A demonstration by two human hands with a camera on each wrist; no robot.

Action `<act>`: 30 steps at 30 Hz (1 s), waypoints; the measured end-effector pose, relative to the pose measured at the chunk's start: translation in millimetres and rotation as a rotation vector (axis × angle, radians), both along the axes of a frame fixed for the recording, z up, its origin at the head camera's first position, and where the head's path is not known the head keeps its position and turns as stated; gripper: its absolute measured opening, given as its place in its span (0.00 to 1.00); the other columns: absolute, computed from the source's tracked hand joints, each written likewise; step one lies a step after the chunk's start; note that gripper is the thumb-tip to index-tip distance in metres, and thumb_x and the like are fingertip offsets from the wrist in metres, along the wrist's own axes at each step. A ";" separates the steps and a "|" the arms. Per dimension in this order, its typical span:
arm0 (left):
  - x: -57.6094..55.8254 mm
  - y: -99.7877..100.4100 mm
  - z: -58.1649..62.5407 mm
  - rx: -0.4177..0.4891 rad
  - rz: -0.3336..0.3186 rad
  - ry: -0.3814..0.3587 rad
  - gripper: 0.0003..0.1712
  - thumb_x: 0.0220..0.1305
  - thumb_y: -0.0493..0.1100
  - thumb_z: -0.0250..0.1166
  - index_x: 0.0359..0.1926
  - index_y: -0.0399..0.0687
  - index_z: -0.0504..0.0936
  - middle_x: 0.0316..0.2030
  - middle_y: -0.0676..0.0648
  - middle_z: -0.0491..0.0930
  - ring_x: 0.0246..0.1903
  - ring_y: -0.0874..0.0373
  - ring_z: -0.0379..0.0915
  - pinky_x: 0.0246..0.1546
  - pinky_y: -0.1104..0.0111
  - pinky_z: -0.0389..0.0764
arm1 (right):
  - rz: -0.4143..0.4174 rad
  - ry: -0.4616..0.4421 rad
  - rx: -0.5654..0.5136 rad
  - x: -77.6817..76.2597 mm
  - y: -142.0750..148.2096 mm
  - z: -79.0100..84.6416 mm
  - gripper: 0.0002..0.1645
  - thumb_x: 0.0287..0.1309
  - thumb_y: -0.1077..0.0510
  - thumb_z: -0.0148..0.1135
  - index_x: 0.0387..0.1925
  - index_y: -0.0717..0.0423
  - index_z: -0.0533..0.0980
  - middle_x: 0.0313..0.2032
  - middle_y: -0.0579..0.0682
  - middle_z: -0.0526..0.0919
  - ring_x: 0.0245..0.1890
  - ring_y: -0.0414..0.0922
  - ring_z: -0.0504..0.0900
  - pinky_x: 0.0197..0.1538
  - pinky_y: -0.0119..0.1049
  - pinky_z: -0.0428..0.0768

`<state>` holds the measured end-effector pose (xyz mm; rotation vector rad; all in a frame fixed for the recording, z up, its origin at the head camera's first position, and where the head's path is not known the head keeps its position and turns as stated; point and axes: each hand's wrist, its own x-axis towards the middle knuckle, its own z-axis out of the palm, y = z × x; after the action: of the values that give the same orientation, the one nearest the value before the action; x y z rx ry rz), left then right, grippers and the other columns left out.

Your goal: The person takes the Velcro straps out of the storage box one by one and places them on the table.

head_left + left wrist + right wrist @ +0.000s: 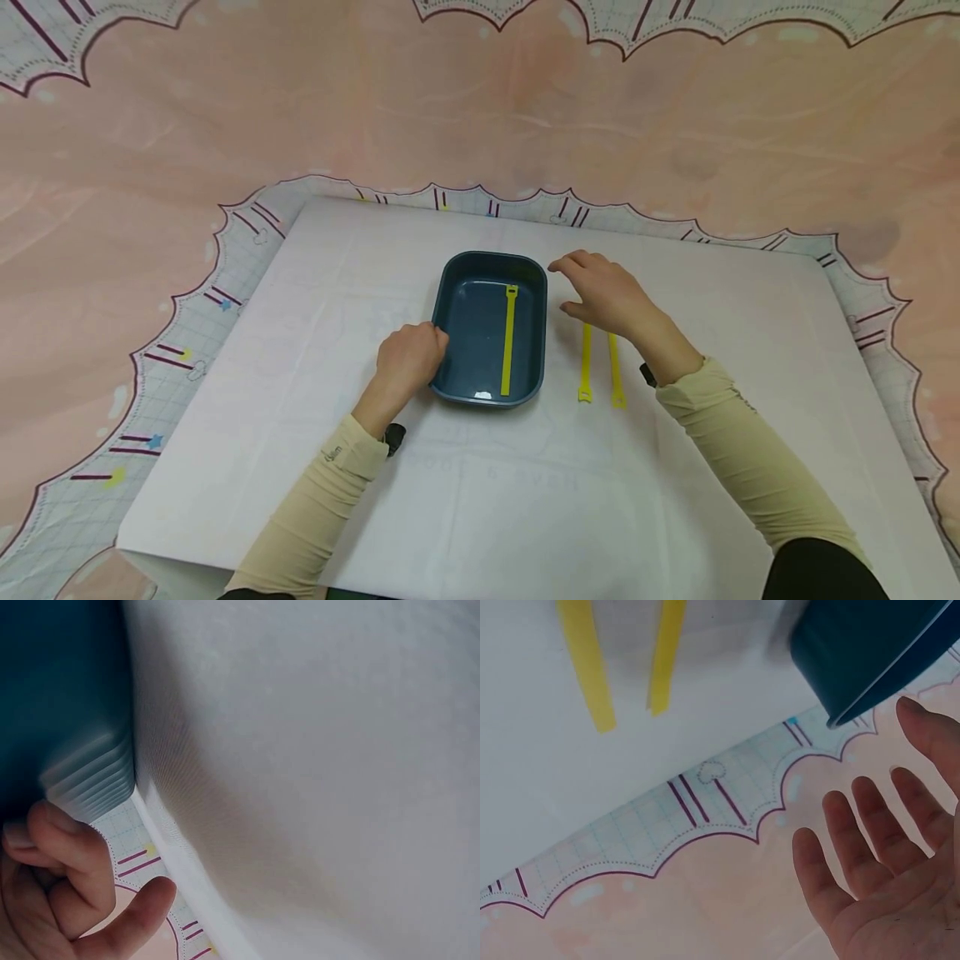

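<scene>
A dark blue rectangular tray (489, 329) sits on the white table, and one yellow cable strap (509, 342) with a slotted head lies lengthwise inside it. At the tray's left rim my left hand (411, 357) grips the edge; in the left wrist view its curled fingers (71, 859) are against the ribbed outer wall. My right hand (607, 292) hovers just off the tray's right rim, fingers spread and holding nothing, its palm showing in the right wrist view. Below it, two more yellow straps (585, 367) (617, 375) lie side by side, their upper ends hidden by the hand.
The white tabletop (480, 500) spreads around the tray, with its far edge beyond it. A peach cloth (450, 108) with scalloped white borders lies behind and at both sides. A dark band (393, 437) is on the left wrist.
</scene>
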<state>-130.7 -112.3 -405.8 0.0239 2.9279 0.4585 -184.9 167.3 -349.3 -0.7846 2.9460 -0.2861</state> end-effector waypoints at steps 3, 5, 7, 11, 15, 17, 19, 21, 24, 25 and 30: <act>0.3 0.0 0.0 -0.001 -0.002 0.006 0.22 0.71 0.45 0.47 0.26 0.37 0.78 0.20 0.42 0.74 0.20 0.49 0.72 0.22 0.58 0.74 | 0.003 0.000 0.005 -0.1 -1.4 0.4 0.34 0.54 0.57 0.72 0.62 0.57 0.71 0.60 0.58 0.73 0.58 0.58 0.72 0.59 0.54 0.71; 0.5 -0.1 0.1 -0.001 -0.005 0.010 0.22 0.71 0.45 0.46 0.26 0.37 0.78 0.20 0.42 0.74 0.20 0.49 0.72 0.21 0.59 0.74 | 0.002 -0.004 0.007 -0.5 -2.1 -0.1 0.34 0.54 0.57 0.72 0.62 0.57 0.71 0.60 0.59 0.73 0.58 0.58 0.72 0.59 0.54 0.71; 0.1 -0.3 0.1 0.000 -0.009 0.012 0.22 0.72 0.45 0.46 0.26 0.37 0.78 0.20 0.42 0.74 0.20 0.49 0.72 0.21 0.59 0.74 | 0.002 -0.008 0.008 -0.7 -2.9 -0.4 0.34 0.54 0.57 0.72 0.62 0.57 0.71 0.60 0.58 0.73 0.58 0.57 0.72 0.59 0.54 0.71; -0.1 -0.3 0.5 0.002 -0.009 0.003 0.22 0.72 0.45 0.47 0.27 0.37 0.78 0.20 0.42 0.74 0.20 0.49 0.73 0.21 0.59 0.74 | 0.004 -0.016 0.008 -1.3 -4.5 -1.5 0.34 0.53 0.57 0.72 0.62 0.56 0.71 0.60 0.58 0.73 0.59 0.57 0.72 0.59 0.53 0.71; 0.2 -0.4 -0.1 0.001 -0.008 0.010 0.22 0.72 0.45 0.47 0.27 0.37 0.79 0.21 0.41 0.75 0.20 0.49 0.73 0.22 0.57 0.75 | 0.009 -0.027 0.013 -2.4 -7.8 -2.8 0.35 0.53 0.56 0.73 0.62 0.56 0.71 0.61 0.58 0.72 0.60 0.56 0.71 0.60 0.53 0.70; 0.2 -0.3 -0.9 0.001 -0.008 0.013 0.22 0.72 0.45 0.47 0.27 0.37 0.79 0.21 0.41 0.75 0.20 0.49 0.73 0.22 0.57 0.75 | 0.016 -0.030 0.014 -2.0 -9.3 -3.5 0.35 0.53 0.56 0.73 0.63 0.55 0.71 0.61 0.57 0.72 0.60 0.56 0.71 0.61 0.52 0.70; 0.3 0.0 -1.0 0.001 -0.008 0.008 0.22 0.72 0.45 0.47 0.27 0.37 0.79 0.20 0.42 0.75 0.20 0.49 0.73 0.21 0.58 0.74 | 0.031 -0.028 0.011 -1.5 -10.4 -3.5 0.35 0.53 0.56 0.73 0.63 0.56 0.71 0.61 0.57 0.73 0.59 0.56 0.71 0.60 0.52 0.70; 0.2 0.3 -0.9 0.000 -0.007 0.000 0.22 0.72 0.45 0.47 0.27 0.37 0.79 0.20 0.42 0.74 0.20 0.50 0.73 0.21 0.59 0.74 | 0.044 -0.024 0.005 -1.0 -11.4 -3.8 0.35 0.53 0.56 0.72 0.62 0.56 0.71 0.61 0.57 0.73 0.59 0.55 0.71 0.60 0.52 0.70; 0.3 0.4 -0.6 -0.002 -0.004 -0.005 0.22 0.72 0.45 0.47 0.27 0.37 0.79 0.20 0.42 0.74 0.20 0.50 0.72 0.21 0.60 0.73 | 0.056 -0.018 0.000 -1.3 -12.6 -4.5 0.35 0.53 0.56 0.73 0.62 0.56 0.71 0.60 0.57 0.73 0.59 0.55 0.71 0.60 0.51 0.70; 0.4 0.4 -0.5 -0.003 -0.003 -0.005 0.22 0.72 0.45 0.47 0.27 0.37 0.79 0.20 0.42 0.74 0.20 0.50 0.72 0.21 0.60 0.73 | 0.059 -0.015 -0.001 -1.3 -13.0 -4.8 0.35 0.53 0.56 0.73 0.62 0.55 0.71 0.60 0.56 0.73 0.59 0.55 0.71 0.61 0.51 0.70; 0.1 0.1 -0.8 -0.008 -0.003 0.008 0.22 0.72 0.46 0.47 0.27 0.37 0.79 0.21 0.41 0.75 0.20 0.49 0.73 0.22 0.58 0.75 | 0.080 -0.006 -0.014 -1.2 -14.1 -4.8 0.35 0.52 0.57 0.73 0.62 0.56 0.71 0.60 0.57 0.73 0.58 0.55 0.72 0.60 0.51 0.70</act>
<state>-130.5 -112.2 -406.6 0.0292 2.9373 0.4479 -186.1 153.2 -354.0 -0.8988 2.9009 -0.3032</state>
